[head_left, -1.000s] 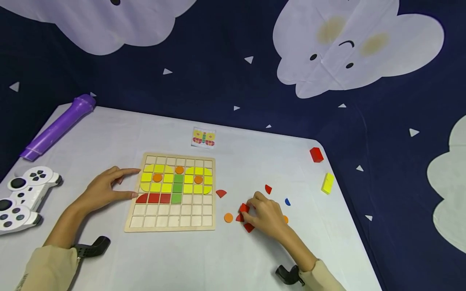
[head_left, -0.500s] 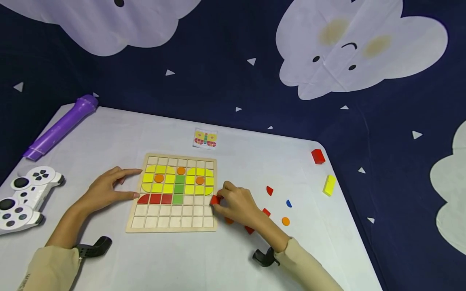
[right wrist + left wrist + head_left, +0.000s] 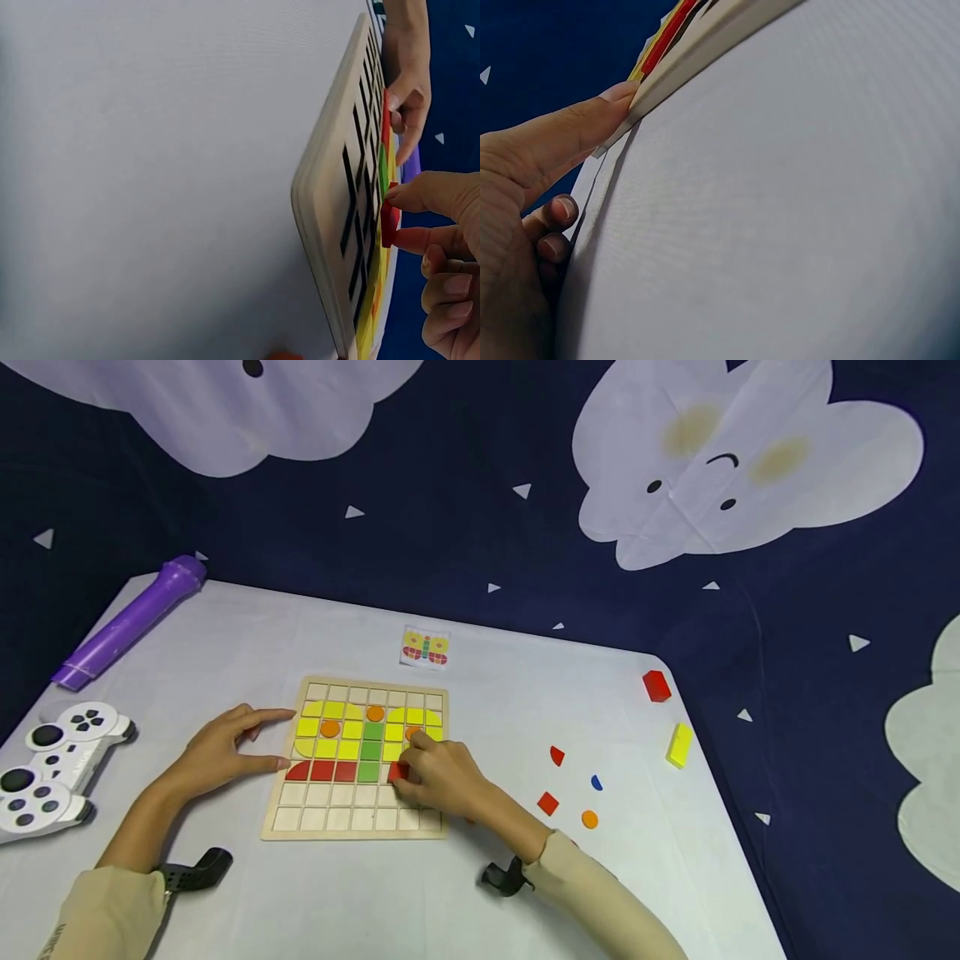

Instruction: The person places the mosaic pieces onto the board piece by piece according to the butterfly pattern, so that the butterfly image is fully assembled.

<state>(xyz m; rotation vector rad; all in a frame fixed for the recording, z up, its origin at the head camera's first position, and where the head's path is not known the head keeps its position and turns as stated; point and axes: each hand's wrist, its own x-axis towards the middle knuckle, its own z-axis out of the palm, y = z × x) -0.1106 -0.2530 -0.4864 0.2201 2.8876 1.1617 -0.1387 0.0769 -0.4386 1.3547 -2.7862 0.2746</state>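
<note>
A wooden grid board [image 3: 345,836] lies on the white table, filled partly with yellow, orange, green and red tiles. My right hand [image 3: 447,779] pinches a red square tile [image 3: 397,772] between thumb and index finger, over the row just right of the green column. In the right wrist view that red tile [image 3: 390,217] is tilted, close over the board's surface. At the board's left side, my left hand [image 3: 223,747] touches the edge with straight thumb and index finger. The left wrist view has the thumb [image 3: 592,121] resting against the board's edge.
A small butterfly picture card [image 3: 425,647] lies behind the board. To the right are a red square [image 3: 548,803], a red quarter piece [image 3: 557,755], a blue half-circle [image 3: 597,782] and an orange disc [image 3: 590,819]. A white game controller [image 3: 63,768] and purple microphone [image 3: 135,622] lie left.
My right hand has picked up a red square tile from the loose pieces and carried it left over the board. My left hand has stayed at the board's left edge.
</note>
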